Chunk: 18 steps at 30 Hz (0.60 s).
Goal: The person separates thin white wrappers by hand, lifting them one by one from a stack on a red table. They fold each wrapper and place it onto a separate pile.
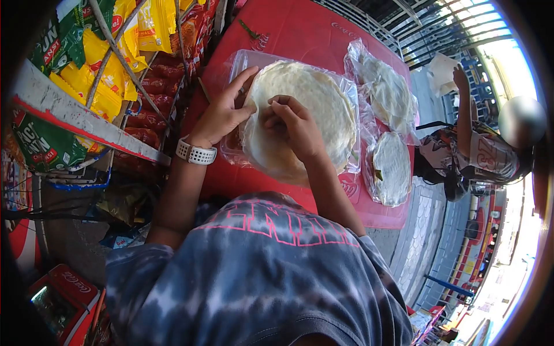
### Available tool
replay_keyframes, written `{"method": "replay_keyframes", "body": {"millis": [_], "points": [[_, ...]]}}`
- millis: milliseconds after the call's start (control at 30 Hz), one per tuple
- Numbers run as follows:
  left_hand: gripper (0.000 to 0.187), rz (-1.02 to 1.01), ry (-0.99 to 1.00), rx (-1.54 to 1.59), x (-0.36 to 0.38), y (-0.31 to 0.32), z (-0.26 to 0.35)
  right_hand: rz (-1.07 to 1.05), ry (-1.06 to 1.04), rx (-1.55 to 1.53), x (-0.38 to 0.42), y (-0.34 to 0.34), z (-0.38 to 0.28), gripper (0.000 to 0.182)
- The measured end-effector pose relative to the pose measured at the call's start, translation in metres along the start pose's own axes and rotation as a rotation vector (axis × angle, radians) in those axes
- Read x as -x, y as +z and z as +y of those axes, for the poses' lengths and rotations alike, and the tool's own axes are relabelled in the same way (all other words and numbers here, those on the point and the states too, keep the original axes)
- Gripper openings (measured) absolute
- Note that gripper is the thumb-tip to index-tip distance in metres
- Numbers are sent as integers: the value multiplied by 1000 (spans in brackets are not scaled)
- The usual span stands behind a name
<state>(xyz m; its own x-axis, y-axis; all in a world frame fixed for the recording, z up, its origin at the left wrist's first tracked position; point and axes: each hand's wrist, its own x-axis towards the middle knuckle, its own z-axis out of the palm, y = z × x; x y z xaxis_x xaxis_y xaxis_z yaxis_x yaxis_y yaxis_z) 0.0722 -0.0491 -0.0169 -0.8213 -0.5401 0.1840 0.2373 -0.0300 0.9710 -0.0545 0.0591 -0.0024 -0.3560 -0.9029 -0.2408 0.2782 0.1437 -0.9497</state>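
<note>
A stack of thin, pale round wrappers [317, 109], like spring roll wrappers, lies on clear plastic on the red table. My left hand [225, 112], with a white watch on its wrist, grips the stack's left edge. Its thumb is on the rim and its index finger stretches along the edge farther up; the other fingers are mostly hidden. Over the left part of the stack is my right hand [297, 124], its fingers curled in a pinch close to the top wrapper. What those fingertips hold, if anything, does not show.
Right of the stack lie a plastic-wrapped pale bundle [384, 92] and a smaller wrapped round stack [389, 167] on the red table [283, 23]. Snack packs [104, 63] hang behind a rack at left. A person [479, 144] stands beyond the table with an arm raised.
</note>
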Motion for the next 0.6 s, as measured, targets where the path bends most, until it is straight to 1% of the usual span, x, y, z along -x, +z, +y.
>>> {"method": "replay_keyframes", "body": {"millis": [33,100,200,233,333,433,533,567,600], "points": [[66,6,17,-30,-1,1,-2,-8,-6,33,1,1,-1,25],[67,12,20,41,-2,1,-5,-23,-16,96,1,6,-5,30],[68,30,39,73,-4,3,-9,4,-247,772,0,13,-14,35],[68,38,46,70,-3,4,-10,9,-286,820,-4,13,-13,36],[68,88,58,-43,-6,6,-14,-86,-134,589,-8,8,-23,28],[68,140,87,-441,-7,10,-16,3,-197,490,-17,-3,-5,19],[67,129,175,-198,-9,8,-21,240,-214,514,-6,-6,-14,13],[66,157,163,-129,-9,11,-17,298,-268,520,-6,-15,-13,16],[65,164,160,-179,-9,10,-16,354,-307,494,-3,-25,-13,16]]}}
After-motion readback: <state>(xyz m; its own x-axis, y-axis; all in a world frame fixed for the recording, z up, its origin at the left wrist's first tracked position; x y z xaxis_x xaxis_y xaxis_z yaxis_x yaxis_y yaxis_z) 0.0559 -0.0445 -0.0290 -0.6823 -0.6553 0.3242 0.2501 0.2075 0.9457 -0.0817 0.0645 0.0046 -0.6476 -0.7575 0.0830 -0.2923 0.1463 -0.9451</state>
